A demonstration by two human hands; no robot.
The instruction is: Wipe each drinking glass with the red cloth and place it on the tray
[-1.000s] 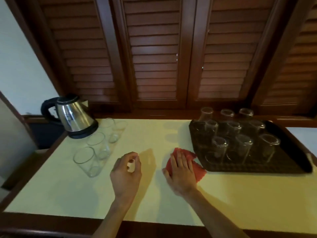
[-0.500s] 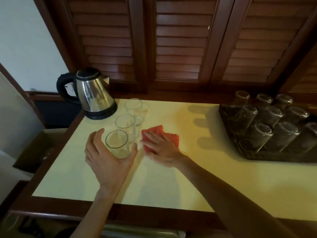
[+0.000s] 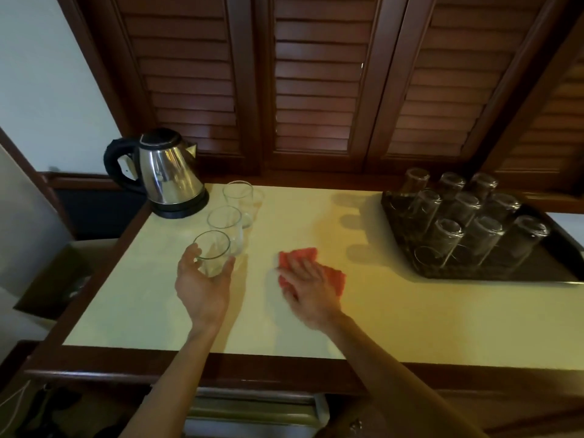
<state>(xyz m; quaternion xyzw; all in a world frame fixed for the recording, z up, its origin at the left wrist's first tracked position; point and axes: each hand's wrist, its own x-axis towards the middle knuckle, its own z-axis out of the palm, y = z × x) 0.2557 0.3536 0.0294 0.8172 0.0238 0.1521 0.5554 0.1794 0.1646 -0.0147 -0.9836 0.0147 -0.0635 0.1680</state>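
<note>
Head view — "What is each hand doing?"
"On the pale table (image 3: 410,311), the left hand (image 3: 202,286) curls round the nearest glass (image 3: 212,252) of the row near the kettle (image 3: 167,173). The right hand (image 3: 308,287) lies flat, fingers straight, on the red cloth (image 3: 298,256)."
"And the tray (image 3: 556,263)?"
"Far right, well apart from the cloth, carrying upturned glasses (image 3: 471,213) in rows."

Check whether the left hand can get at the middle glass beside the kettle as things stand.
Probably not directly: the left hand already grips the nearest glass, which stands right in front of the middle glass.
</note>
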